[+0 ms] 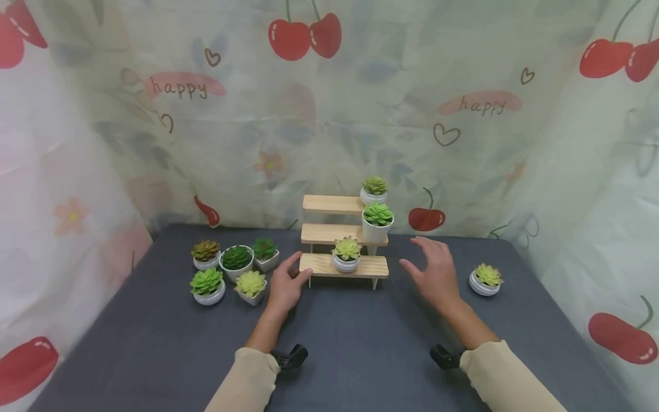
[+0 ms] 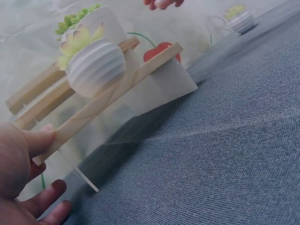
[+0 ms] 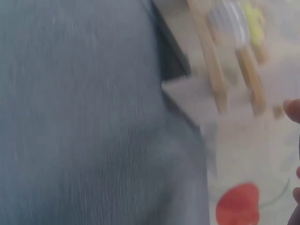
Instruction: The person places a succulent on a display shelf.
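A three-tier wooden display stand (image 1: 319,264) with clear supports stands at the back middle of the table. My left hand (image 1: 286,286) pinches the left end of its lowest board, thumb and forefinger at the board's edge in the left wrist view. A potted succulent (image 1: 346,255) in a ribbed white pot sits mid-board on the lowest tier. One bright green succulent (image 1: 378,220) stands at the right of the middle tier, another succulent (image 1: 374,190) at the right of the top. My right hand (image 1: 437,274) hovers right of the stand, fingers spread, holding nothing.
Several potted succulents cluster at the left, among them a dark green one (image 1: 237,260) and a yellow-green one (image 1: 251,287). A single potted succulent (image 1: 485,279) stands at the right. A printed curtain (image 1: 360,126) hangs behind the dark tablecloth (image 1: 355,349).
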The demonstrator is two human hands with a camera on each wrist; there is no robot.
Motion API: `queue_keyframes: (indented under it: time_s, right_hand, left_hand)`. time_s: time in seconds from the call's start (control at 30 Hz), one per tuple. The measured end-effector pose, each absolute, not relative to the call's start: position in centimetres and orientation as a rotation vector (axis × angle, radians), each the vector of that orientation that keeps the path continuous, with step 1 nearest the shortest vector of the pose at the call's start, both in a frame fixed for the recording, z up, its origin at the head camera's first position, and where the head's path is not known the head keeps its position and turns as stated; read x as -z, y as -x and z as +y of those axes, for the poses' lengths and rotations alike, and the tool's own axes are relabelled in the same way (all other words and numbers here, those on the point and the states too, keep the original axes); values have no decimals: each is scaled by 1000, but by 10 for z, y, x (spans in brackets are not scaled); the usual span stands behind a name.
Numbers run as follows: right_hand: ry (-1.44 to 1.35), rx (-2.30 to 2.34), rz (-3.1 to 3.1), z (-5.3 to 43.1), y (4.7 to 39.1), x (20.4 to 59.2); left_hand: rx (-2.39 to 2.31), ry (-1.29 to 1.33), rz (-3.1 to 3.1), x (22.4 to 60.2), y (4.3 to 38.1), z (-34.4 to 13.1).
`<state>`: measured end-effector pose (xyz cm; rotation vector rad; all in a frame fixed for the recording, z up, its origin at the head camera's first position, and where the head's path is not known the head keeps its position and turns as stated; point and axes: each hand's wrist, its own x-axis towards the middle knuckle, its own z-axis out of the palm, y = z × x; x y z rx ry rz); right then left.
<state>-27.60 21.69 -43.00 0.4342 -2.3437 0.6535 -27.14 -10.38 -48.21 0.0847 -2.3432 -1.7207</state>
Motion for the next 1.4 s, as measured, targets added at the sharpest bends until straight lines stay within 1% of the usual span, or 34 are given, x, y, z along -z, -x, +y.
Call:
queue_keyframes:
  time_s: [0.37, 0.6, 0.97, 1.23, 1.4]
  right_hand:
    - [-254, -494, -2307, 285, 284, 439]
    - [-91, -548, -2378, 316, 283, 441]
    - [171, -723, -2541, 345, 275, 453]
    - [407, -863, -2650, 354, 270, 463]
    - [493, -961, -2686, 357, 266, 469]
  left_hand:
    - [1727, -91, -2329, 481, 271, -102]
    - [1708, -78, -2333, 481, 271, -104]
    - [1732, -65, -2318, 481, 271, -102]
    - [1729, -73, -2322, 480, 270, -102]
    - [1720, -70, -2318, 480, 270, -102]
